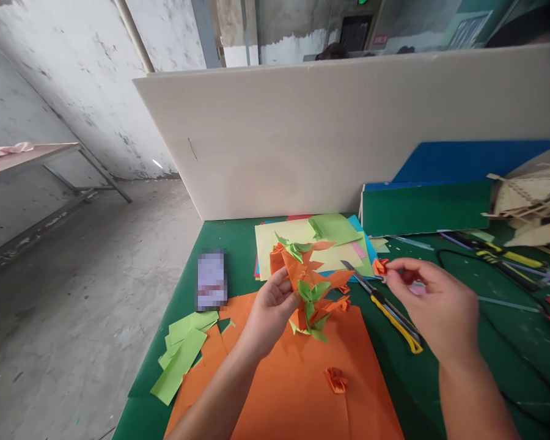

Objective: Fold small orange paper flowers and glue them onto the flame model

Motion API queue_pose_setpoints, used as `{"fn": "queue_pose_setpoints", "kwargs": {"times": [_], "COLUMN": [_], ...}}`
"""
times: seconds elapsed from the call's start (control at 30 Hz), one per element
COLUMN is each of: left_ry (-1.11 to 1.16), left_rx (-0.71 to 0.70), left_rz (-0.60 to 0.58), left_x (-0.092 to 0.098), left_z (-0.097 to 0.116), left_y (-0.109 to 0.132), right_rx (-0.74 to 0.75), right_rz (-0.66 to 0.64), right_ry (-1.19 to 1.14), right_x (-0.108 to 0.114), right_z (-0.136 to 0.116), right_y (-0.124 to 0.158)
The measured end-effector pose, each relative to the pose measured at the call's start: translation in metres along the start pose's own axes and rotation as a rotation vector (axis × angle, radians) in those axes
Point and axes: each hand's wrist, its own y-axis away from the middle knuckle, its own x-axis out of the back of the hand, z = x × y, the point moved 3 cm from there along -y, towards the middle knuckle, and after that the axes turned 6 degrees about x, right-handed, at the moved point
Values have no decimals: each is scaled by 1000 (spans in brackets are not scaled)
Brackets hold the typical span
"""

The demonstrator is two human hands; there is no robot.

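Orange-and-green papercraft (299,270) is between the two hands (272,305) (433,305).

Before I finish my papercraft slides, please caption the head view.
Left hand holds an orange and green paper model; right hand pinches a small folded orange piece, with a knife lying nearby.

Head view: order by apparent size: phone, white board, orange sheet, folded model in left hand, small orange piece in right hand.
1. White board
2. Orange sheet
3. Folded model in left hand
4. Phone
5. Small orange piece in right hand, partly hidden
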Motion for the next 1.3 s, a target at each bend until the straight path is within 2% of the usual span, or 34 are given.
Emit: {"fn": "queue_pose_setpoints", "kwargs": {"times": [0.07,0.17,0.3,0.5,0.7,0.93,1.17,1.3], "left_ry": [10,6,-14,3,4,9,19,-1], "left_rx": [2,0,-1,2,5,17,5,-9], "left_rz": [-11,-21,-34,-34,8,137,106,156], "left_x": [-3,-7,-11,-12,-11,-5,-6,-2], "left_z": [0,0,2,2,0,-4,-3,-4], "left_y": [0,2,4,5,4,2,2,1], "right_rx": [93,292,457,523,575,648,691,689], "right_rz": [22,-67,-150,-213,-191,-171,-202,-245], "right_ry": [-136,-286,-296,-220,-185,-152,-118,-123], "right_x": [4,-5,-23,-35,-34,-32,-31,-31], "right_z": [-28,-65,-88,-89,-93,-101,-102,-103], "right_y": [-5,-8,-7,-3,-1,2,4,5]}}
